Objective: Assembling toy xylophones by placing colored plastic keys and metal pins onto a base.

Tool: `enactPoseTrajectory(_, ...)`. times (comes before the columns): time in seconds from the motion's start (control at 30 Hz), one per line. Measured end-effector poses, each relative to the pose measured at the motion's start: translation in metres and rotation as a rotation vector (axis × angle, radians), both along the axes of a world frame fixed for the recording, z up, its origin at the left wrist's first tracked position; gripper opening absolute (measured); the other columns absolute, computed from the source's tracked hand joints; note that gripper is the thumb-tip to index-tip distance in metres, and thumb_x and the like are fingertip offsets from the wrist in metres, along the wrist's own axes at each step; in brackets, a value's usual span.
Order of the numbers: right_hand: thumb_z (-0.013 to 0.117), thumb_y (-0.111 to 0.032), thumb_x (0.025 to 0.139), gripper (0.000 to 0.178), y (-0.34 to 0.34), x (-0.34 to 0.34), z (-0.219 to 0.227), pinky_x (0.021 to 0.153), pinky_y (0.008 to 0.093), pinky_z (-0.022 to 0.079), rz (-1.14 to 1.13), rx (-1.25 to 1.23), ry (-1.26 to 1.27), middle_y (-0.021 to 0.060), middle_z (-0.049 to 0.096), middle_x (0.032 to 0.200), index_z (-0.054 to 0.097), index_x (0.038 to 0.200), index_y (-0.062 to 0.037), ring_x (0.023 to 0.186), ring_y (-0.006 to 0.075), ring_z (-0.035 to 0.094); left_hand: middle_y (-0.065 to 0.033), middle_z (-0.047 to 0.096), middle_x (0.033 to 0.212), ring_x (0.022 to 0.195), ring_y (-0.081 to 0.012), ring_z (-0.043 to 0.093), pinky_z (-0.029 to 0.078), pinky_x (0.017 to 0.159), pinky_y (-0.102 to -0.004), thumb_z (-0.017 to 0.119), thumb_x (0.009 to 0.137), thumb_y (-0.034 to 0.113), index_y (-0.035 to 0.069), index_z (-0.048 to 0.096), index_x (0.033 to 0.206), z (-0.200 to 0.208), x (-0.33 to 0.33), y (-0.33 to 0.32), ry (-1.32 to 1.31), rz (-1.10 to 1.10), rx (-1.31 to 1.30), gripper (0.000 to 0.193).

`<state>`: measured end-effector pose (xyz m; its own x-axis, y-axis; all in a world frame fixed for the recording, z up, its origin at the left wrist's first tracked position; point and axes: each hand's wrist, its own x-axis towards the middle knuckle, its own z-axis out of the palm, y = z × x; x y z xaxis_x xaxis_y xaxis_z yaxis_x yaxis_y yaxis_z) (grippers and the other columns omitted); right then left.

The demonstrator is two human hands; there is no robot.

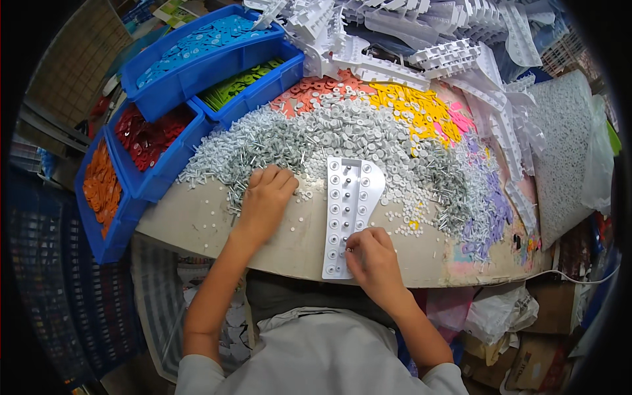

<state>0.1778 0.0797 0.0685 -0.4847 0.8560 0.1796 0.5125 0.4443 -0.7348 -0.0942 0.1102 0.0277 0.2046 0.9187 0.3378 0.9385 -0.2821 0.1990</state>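
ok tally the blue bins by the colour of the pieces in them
Light blue bin: 1
Green bin: 1
Red bin: 1
Orange bin: 1
Total: 4 blue bins, named by their contents

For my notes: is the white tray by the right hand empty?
Not empty: the white tray holds shiny metal pieces along its middle.

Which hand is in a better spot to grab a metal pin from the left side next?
Probably the left hand: it sits beside the metal pins, while the right hand is farther away, at the white tray.
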Motion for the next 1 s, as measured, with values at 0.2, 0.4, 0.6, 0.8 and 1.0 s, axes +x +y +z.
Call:
enactPoseTrajectory(0.2,0.077,-0.002,0.08,0.021,0.0,0.001,-0.002,0.091,0.0431,0.051,0.138,0.225,-0.215,0.0093,0.067,0.102,0.067,0.098,-0.0072,0.105,0.0321,0.062,-0.0056,0.068,0.108,0.109,-0.0252,0.061,0.043,0.098,-0.0403,0.07,0.085,0.008,0.007,0.07,0.098,-0.006,0.001,-0.002,-0.012,-0.026,0.008,0.014)
enactPoseTrajectory(0.4,0.075,0.0,0.082,0.022,-0.001,0.009,0.007,0.094,0.0435,0.049,0.142,0.255,-0.121,0.0099,0.068,0.11,0.069,0.102,-0.0059,0.108,0.0338,0.062,-0.0073,0.069,0.105,0.099,-0.0272,0.063,0.045,0.094,-0.04,0.073,0.087,0.005,0.005,0.07,0.103,0.001,0.005,-0.005,-0.142,-0.016,-0.003,0.016)
enactPoseTrajectory(0.6,0.07,0.007,0.082,0.031,0.006,0.045,0.006,0.096,0.0469,0.049,-0.157,0.106,-0.119,0.014,0.069,0.114,0.068,0.111,-0.0022,0.108,0.0376,0.063,-0.0075,0.071,0.102,0.093,-0.0136,0.068,0.054,0.077,-0.0278,0.066,0.096,-0.005,-0.001,0.073,0.119,0.052,0.058,-0.052,-1.121,-0.122,-0.408,0.025)
enactPoseTrajectory(0.8,0.067,0.01,0.082,0.049,0.004,0.035,-0.001,0.107,0.0451,0.046,0.071,0.224,-0.166,0.0146,0.064,0.139,0.067,0.129,-0.0041,0.129,0.0369,0.059,-0.0034,0.07,0.094,0.086,-0.0191,0.065,0.047,0.08,-0.0338,0.081,0.084,0.004,0.008,0.079,0.1,0.025,0.073,-0.07,-0.768,-0.238,-0.236,0.017)
enactPoseTrajectory(1.0,0.067,0.009,0.08,0.049,0.001,0.032,-0.014,0.105,0.0452,0.046,0.082,0.209,-0.132,0.012,0.064,0.141,0.066,0.128,-0.0022,0.132,0.0337,0.058,-0.0009,0.065,0.082,0.088,-0.0191,0.06,0.038,0.086,-0.035,0.084,0.082,0.011,0.011,0.075,0.092,0.016,0.075,-0.074,-0.634,-0.284,-0.25,0.013)
